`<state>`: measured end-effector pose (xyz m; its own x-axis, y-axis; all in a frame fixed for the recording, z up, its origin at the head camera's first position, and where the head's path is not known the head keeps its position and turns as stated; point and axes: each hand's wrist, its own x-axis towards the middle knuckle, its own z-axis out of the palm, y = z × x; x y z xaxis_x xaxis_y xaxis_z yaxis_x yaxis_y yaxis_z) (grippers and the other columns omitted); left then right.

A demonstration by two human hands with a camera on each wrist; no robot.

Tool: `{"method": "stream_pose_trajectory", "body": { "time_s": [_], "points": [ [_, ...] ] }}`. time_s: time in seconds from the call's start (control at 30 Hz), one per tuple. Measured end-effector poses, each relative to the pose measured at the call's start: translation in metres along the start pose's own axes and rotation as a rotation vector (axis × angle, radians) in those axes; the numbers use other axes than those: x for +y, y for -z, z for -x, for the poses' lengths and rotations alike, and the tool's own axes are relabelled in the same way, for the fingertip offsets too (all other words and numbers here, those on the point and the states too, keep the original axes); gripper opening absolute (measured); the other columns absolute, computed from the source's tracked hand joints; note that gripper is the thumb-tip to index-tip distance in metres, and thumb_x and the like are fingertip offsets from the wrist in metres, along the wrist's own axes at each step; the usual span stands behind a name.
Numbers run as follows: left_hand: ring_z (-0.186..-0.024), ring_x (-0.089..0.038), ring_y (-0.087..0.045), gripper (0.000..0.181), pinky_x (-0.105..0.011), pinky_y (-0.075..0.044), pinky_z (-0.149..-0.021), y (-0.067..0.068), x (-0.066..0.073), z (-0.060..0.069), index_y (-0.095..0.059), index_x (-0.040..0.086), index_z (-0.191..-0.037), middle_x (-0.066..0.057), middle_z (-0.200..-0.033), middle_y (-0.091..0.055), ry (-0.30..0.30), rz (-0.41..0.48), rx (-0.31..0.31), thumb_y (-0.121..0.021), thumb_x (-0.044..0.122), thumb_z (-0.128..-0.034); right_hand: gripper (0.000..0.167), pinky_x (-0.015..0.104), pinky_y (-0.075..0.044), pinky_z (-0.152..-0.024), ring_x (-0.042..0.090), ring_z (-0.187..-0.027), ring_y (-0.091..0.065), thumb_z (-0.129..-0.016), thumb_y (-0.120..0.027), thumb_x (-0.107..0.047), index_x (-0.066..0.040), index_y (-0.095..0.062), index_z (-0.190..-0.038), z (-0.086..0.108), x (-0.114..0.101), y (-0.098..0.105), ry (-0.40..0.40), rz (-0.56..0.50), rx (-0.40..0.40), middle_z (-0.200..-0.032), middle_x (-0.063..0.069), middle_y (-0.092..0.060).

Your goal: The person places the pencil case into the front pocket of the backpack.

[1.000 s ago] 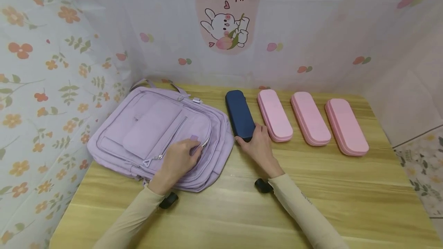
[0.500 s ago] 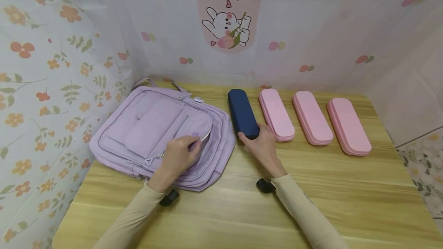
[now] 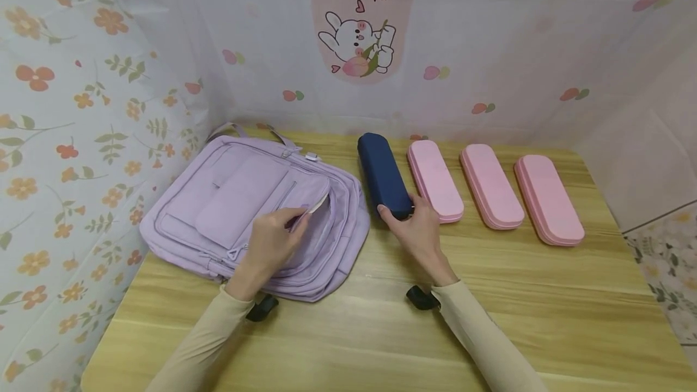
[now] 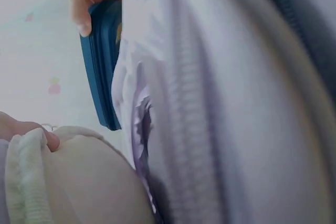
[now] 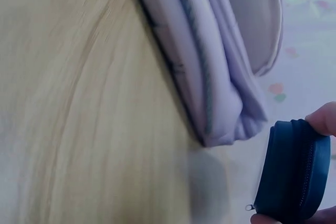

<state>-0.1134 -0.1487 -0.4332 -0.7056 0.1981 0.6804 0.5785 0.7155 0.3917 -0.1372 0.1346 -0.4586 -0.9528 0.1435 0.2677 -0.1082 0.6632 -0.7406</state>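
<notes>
A lilac backpack (image 3: 234,198) lies flat on the table, its front pocket unzipped. My left hand (image 3: 264,247) pinches the edge of the pocket flap (image 3: 311,198) and holds it raised; the left wrist view shows a thumb on that flap (image 4: 100,177). Just right of the bag, my right hand (image 3: 419,231) grips the near end of a navy zippered pencil case (image 3: 383,174). In the right wrist view the pencil case (image 5: 289,177) is held clear of the table, thumb and fingers on opposite sides. The pocket's inside is mostly hidden in the head view.
Three pink cases, the nearest (image 3: 434,180), a middle one (image 3: 492,185) and a far one (image 3: 549,198), stand in a row to the right on the wooden table (image 3: 370,343). Patterned cloth (image 3: 245,29) hangs behind and on the left.
My left hand has drawn the pocket flap up and leftward, opening the pocket wider. The navy pencil case has risen from the table in my right hand. The pink cases have stayed put.
</notes>
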Motion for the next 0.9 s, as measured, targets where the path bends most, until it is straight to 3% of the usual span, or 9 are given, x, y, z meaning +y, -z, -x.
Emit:
{"method": "stream_pose_trajectory", "body": {
  "time_s": [0.23, 0.4, 0.63, 0.9],
  "points": [
    [-0.066, -0.024, -0.074, 0.011, -0.037, -0.060, -0.059, 0.006, -0.002, -0.005, -0.079, -0.002, -0.089, -0.015, -0.081, -0.077, 0.057, 0.025, 0.037, -0.081, 0.004, -0.0799, 0.067, 0.042, -0.052, -0.070, 0.035, -0.087, -0.066, -0.078, -0.082, -0.040, 0.008, -0.065, -0.122, 0.011, -0.013, 0.012, 0.098, -0.007, 0.014, -0.103, 0.023, -0.069],
    [-0.068, -0.026, -0.075, 0.011, -0.036, -0.061, -0.060, 0.017, -0.004, -0.015, -0.079, -0.003, -0.089, -0.016, -0.082, -0.077, 0.082, 0.048, 0.056, -0.079, 0.003, -0.0803, 0.064, 0.034, -0.051, -0.064, 0.030, -0.083, -0.065, -0.078, -0.083, -0.040, 0.006, -0.066, -0.120, 0.017, -0.023, 0.022, 0.151, -0.023, 0.007, -0.103, 0.021, -0.069],
    [-0.064, -0.025, -0.074, 0.011, -0.038, -0.060, -0.059, 0.033, -0.011, -0.027, -0.078, -0.004, -0.089, -0.017, -0.081, -0.077, 0.112, 0.043, 0.068, -0.079, 0.004, -0.0816, 0.068, 0.047, -0.059, -0.074, 0.033, -0.096, -0.068, -0.079, -0.082, -0.039, 0.008, -0.064, -0.125, 0.028, -0.032, 0.028, 0.188, -0.020, -0.051, -0.115, 0.024, -0.069],
    [-0.063, -0.027, -0.075, 0.009, -0.008, -0.053, -0.064, 0.041, -0.014, -0.028, -0.079, -0.003, -0.090, -0.016, -0.082, -0.077, 0.168, 0.077, 0.151, -0.078, 0.003, -0.0828, 0.068, 0.043, -0.060, -0.071, 0.027, -0.093, -0.067, -0.079, -0.082, -0.035, 0.008, -0.061, -0.128, 0.036, -0.037, 0.033, 0.263, 0.006, -0.168, -0.116, 0.021, -0.067]
  ]
}}
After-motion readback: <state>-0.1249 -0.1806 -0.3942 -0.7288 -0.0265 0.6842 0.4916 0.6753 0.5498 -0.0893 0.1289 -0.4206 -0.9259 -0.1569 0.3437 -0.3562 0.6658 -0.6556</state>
